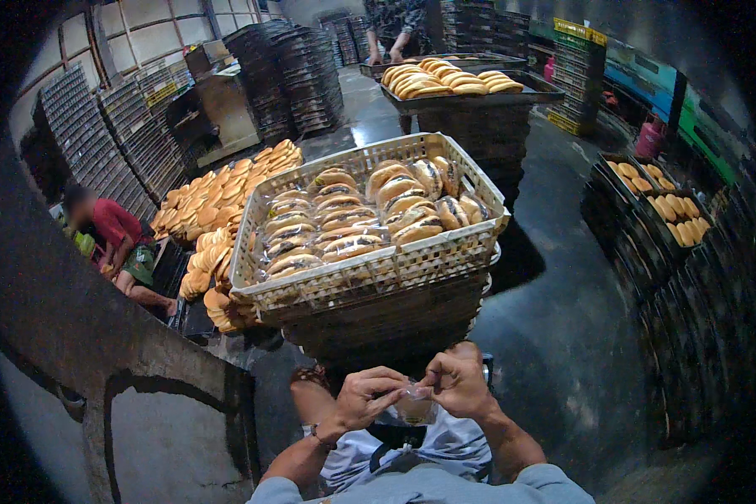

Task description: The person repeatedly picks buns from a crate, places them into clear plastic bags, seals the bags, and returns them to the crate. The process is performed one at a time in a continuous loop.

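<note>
Close to my body, over my lap, I hold a clear plastic bag (414, 408) by its top edge. My left hand (368, 396) pinches one side of it, thumb against fingers. The other side is pinched by my right hand (459, 380). Whether anything lies inside the bag is hard to make out. Just beyond my hands stands a cream plastic crate (370, 281) on a dark stack. Filled buns (344, 220) in clear wrapping lie in it in rows, with dark filling showing at their edges.
Many flat loose buns (218, 195) are heaped at the left, where a person in a red top (118, 220) sits. A dark tray (470, 97) of buns stands behind the crate, near another person's hands. Stacked trays (680, 269) rise at the right. A pink gas cylinder (649, 136) stands beyond.
</note>
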Tool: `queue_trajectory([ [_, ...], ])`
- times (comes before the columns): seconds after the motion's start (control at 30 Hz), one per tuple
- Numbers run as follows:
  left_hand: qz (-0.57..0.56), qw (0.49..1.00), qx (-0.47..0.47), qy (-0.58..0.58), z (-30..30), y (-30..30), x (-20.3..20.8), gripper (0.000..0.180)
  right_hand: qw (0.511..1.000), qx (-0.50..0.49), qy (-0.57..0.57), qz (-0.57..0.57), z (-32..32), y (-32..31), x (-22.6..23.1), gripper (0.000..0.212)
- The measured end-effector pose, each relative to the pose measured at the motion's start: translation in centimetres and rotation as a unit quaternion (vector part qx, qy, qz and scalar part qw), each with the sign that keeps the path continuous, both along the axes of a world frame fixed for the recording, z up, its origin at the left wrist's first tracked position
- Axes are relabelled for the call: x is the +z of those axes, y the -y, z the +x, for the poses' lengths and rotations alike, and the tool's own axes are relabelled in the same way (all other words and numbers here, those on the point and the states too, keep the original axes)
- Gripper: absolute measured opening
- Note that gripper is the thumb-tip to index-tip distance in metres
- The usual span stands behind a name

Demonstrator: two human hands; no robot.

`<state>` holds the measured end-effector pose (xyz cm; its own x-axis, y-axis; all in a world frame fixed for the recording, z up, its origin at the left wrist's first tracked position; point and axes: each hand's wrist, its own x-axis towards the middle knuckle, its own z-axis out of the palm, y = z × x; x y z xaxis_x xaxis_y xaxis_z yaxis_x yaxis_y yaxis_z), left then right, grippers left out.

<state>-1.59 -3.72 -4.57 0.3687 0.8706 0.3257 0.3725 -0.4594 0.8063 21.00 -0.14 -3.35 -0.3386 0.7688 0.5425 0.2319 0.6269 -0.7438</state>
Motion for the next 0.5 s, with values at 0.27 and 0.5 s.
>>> queue_trajectory([
  [0.27, -0.032, 0.999, -0.012, -0.042, 2.6, -0.6, 1.6, 0.019, 0.985, 0.113, -0.066, -0.113, 3.1, -0.3, -2.0, 0.019],
  [0.5, -0.096, 0.992, 0.004, -0.082, 5.7, -3.1, 2.3, 0.019, 0.974, 0.149, -0.123, -0.117, 6.8, -2.4, -3.1, 0.017],
])
